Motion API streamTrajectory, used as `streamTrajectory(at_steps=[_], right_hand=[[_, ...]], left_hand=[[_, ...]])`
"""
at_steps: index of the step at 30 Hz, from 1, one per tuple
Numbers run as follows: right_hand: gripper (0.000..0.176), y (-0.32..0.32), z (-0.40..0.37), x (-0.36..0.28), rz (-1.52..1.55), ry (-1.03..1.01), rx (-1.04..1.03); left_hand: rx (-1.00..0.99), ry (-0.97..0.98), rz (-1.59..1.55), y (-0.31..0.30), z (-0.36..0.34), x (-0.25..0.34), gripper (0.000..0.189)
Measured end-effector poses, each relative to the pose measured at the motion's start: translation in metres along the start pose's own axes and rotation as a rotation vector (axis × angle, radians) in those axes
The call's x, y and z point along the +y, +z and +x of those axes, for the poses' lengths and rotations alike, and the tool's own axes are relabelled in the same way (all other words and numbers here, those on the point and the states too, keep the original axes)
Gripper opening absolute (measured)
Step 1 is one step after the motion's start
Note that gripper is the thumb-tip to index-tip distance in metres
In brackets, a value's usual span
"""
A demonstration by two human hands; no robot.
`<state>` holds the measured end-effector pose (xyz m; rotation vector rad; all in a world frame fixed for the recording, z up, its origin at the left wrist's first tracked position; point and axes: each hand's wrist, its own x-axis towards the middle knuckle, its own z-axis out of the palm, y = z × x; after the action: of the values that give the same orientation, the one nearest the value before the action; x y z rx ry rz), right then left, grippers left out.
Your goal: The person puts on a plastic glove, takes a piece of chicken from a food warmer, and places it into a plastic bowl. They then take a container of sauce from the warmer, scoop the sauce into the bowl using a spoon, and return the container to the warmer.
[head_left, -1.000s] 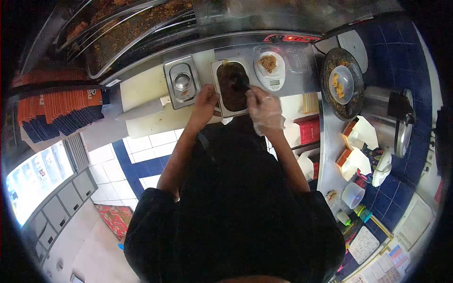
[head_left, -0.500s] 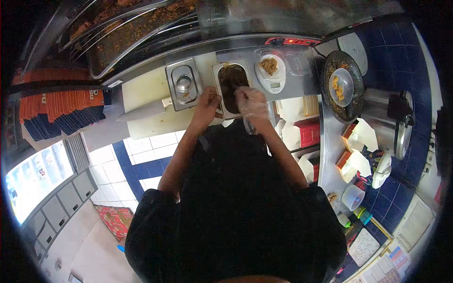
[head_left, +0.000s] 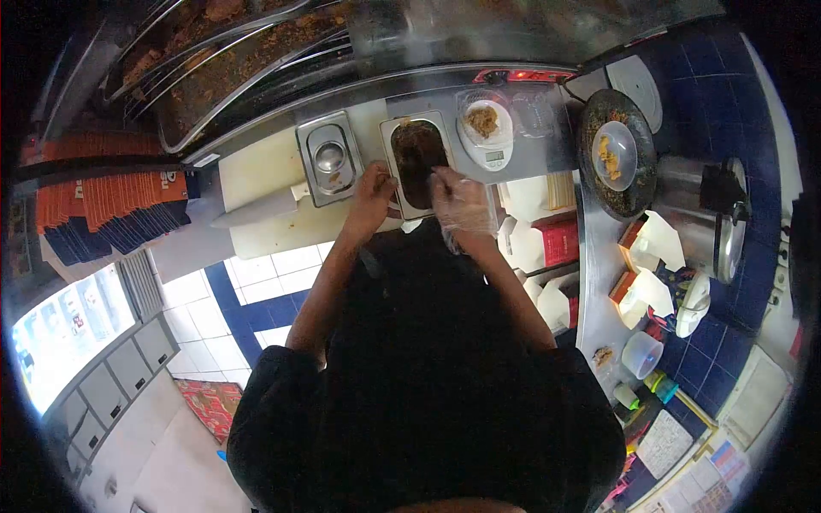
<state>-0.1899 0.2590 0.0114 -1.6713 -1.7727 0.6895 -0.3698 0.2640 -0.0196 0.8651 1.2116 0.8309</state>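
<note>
A steel container (head_left: 416,124) with dark brown contents stands on the counter in front of me. Bare, my left hand (head_left: 373,193) has its fingers closed on the container's left rim. My right hand (head_left: 463,203), in a clear plastic glove, is at the container's right edge with its fingers drawn together; what they hold, if anything, is hidden. A second steel container (head_left: 328,160) with a small round metal piece in it is just left of my left hand. Right of the containers, a white scale (head_left: 496,160) bears a tray of brown food (head_left: 482,121).
A knife (head_left: 256,209) lies on the cutting board (head_left: 256,162) at left. Further right are a dark stone bowl (head_left: 588,137) with a clear bowl inside, open boxes (head_left: 658,244) and a large metal pot (head_left: 682,218). Racks of trays (head_left: 248,73) stand beyond the counter.
My right hand has drawn back from over the dark contents to the container's right edge. The view has shifted slightly. My left hand remains at the left rim.
</note>
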Motion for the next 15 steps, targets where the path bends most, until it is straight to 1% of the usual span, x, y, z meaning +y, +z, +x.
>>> streamTrajectory(at_steps=[1,4,7,10,13,15], right_hand=[[0.016,0.006,0.002,-0.002,-0.033,0.021,-0.020],[0.015,0.013,0.008,-0.003,-0.150,-0.046,-0.075],[0.015,0.025,0.012,0.002,-0.094,-0.056,0.010],[0.014,0.025,0.018,0.001,-0.048,-0.003,0.009],[0.018,0.020,0.015,0.019,0.138,0.099,0.031],[0.021,-0.008,0.016,0.000,0.261,0.315,-0.042]], left_hand=[[0.003,-0.003,0.001,0.000,0.000,0.001,0.011],[-0.013,0.045,0.028,-0.004,0.001,-0.005,0.013],[0.007,-0.022,0.026,-0.003,0.001,-0.004,0.013],[0.011,-0.006,-0.002,-0.002,0.002,-0.003,0.014],[-0.002,-0.020,-0.034,-0.001,-0.002,0.001,0.015],[-0.018,-0.013,-0.042,-0.003,0.000,-0.004,0.016]])
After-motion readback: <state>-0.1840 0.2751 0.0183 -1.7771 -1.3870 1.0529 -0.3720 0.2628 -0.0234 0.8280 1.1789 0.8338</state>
